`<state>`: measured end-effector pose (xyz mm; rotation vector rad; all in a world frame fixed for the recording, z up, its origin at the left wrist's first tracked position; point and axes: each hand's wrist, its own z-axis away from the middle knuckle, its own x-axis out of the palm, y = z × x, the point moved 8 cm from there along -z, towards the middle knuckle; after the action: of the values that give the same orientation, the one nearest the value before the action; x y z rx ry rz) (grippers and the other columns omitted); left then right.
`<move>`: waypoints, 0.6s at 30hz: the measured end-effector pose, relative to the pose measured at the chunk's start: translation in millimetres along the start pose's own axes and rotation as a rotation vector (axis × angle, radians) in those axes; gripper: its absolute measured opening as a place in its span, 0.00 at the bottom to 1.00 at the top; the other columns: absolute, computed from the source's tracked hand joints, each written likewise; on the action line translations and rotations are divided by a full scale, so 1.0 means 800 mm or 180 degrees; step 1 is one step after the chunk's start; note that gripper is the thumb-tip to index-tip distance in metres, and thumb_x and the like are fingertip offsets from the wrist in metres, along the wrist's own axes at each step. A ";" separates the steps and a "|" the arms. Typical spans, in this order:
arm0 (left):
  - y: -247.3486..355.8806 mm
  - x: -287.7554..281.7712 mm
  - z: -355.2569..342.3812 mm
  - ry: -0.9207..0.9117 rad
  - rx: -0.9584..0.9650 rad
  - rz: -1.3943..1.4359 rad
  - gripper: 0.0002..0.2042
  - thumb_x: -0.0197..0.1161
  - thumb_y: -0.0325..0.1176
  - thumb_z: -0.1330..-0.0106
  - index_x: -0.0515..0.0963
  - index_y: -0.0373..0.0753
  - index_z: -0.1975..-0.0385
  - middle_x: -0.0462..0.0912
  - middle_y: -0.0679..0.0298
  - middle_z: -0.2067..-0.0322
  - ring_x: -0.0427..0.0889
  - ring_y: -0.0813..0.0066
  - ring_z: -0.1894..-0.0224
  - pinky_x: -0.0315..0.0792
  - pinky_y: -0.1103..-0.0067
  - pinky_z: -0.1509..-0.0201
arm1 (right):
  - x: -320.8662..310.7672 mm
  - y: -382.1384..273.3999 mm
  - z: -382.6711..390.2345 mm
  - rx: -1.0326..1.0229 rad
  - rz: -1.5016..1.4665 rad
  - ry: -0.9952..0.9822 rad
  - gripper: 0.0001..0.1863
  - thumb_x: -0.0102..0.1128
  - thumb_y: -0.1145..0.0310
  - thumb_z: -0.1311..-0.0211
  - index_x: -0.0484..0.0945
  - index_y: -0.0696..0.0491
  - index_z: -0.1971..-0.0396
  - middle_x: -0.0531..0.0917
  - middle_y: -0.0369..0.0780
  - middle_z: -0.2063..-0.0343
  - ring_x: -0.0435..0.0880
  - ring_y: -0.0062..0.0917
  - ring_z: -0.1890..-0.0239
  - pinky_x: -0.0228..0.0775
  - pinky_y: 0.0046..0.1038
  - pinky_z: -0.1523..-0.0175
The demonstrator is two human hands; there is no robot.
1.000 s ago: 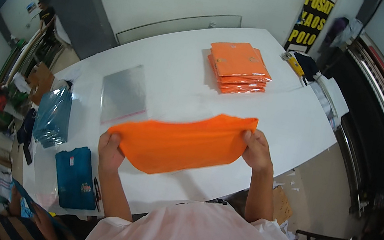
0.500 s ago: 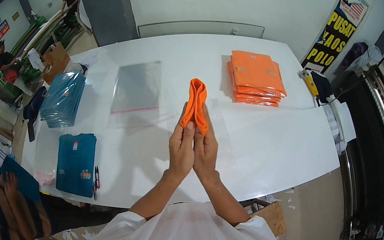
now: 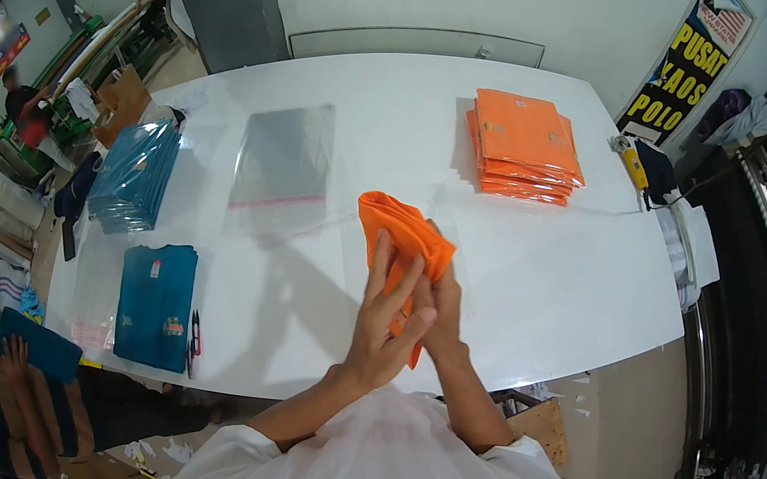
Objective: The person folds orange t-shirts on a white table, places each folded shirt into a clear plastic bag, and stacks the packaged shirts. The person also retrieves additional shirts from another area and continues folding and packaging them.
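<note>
Above the table's near edge I have a folded orange shirt [image 3: 398,214], bent over and tilted between my hands. My right hand [image 3: 449,309] grips it from the right side, with its fingers partly hidden behind the cloth. Against the shirt's near face lies my left hand [image 3: 383,329], fingers stretched and spread, thumb standing apart. Beyond them, clear plastic bags [image 3: 285,162] with a pink strip lie flat on the white table [image 3: 397,100]. A stack of bagged orange shirts [image 3: 521,146] sits at the far right.
Bagged teal shirts [image 3: 133,172] are stacked at the left, with a folded teal shirt [image 3: 155,303] nearer. Scissors [image 3: 195,342] lie beside it. At lower left a person holds a teal folded item [image 3: 39,346]. A yellow tape dispenser [image 3: 631,165] is at the right edge, near a large machine [image 3: 750,291].
The orange shirt has come lower and nearer, now turned and tilted. My left hand has gone from pressing beside the right to lying spread on the cloth. The view has shifted slightly.
</note>
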<state>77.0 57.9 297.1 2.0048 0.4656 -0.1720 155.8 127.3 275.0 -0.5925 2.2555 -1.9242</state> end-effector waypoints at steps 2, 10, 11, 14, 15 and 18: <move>-0.036 -0.014 0.014 0.0437 0.0111 -0.0399 0.41 0.65 0.41 0.29 0.51 0.30 0.23 0.46 0.43 0.22 0.52 0.47 0.21 0.55 0.62 0.22 | -0.040 0.028 -0.006 0.0172 -0.0368 0.0264 0.25 0.49 0.70 0.22 0.65 0.60 0.29 0.77 0.44 0.38 0.80 0.28 0.40 0.74 0.31 0.37; -0.249 0.117 0.143 -0.1142 -0.3103 0.3104 0.32 0.73 0.30 0.37 0.68 0.36 0.33 0.79 0.59 0.39 0.78 0.68 0.36 0.72 0.69 0.31 | -0.157 0.151 -0.054 0.1763 -0.1560 0.0346 0.20 0.53 0.66 0.24 0.73 0.61 0.39 0.83 0.45 0.46 0.86 0.32 0.48 0.83 0.34 0.44; -0.245 0.138 0.153 -0.1103 -0.2984 0.3114 0.31 0.72 0.30 0.36 0.69 0.36 0.33 0.80 0.59 0.40 0.80 0.68 0.38 0.74 0.70 0.32 | -0.167 0.166 -0.062 0.1845 -0.1431 0.0315 0.20 0.53 0.64 0.24 0.74 0.62 0.42 0.85 0.45 0.48 0.88 0.33 0.50 0.84 0.34 0.46; -0.240 0.189 0.172 -0.0906 -0.3332 0.3472 0.28 0.71 0.31 0.34 0.70 0.36 0.34 0.81 0.60 0.41 0.83 0.69 0.41 0.79 0.70 0.37 | -0.215 0.253 -0.048 0.2337 -0.1146 0.0243 0.21 0.54 0.62 0.24 0.74 0.62 0.42 0.84 0.45 0.47 0.87 0.33 0.49 0.84 0.35 0.46; -0.242 0.201 0.173 -0.0821 -0.3550 0.3640 0.28 0.70 0.31 0.33 0.70 0.36 0.35 0.81 0.61 0.41 0.83 0.69 0.42 0.80 0.71 0.38 | -0.230 0.284 -0.035 0.2431 -0.0978 0.0265 0.21 0.55 0.62 0.24 0.74 0.62 0.42 0.84 0.45 0.47 0.87 0.32 0.50 0.84 0.35 0.46; -0.244 0.219 0.178 -0.0735 -0.3868 0.4029 0.29 0.71 0.35 0.32 0.69 0.37 0.33 0.81 0.61 0.41 0.84 0.69 0.43 0.81 0.71 0.40 | -0.242 0.334 0.016 0.2637 -0.0549 0.0184 0.21 0.57 0.64 0.25 0.73 0.61 0.40 0.84 0.44 0.47 0.87 0.31 0.50 0.84 0.34 0.46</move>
<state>171.2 54.0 13.6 0.7553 -0.7487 0.5460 280.0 217.4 -17.6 -0.6030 1.2380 -2.6930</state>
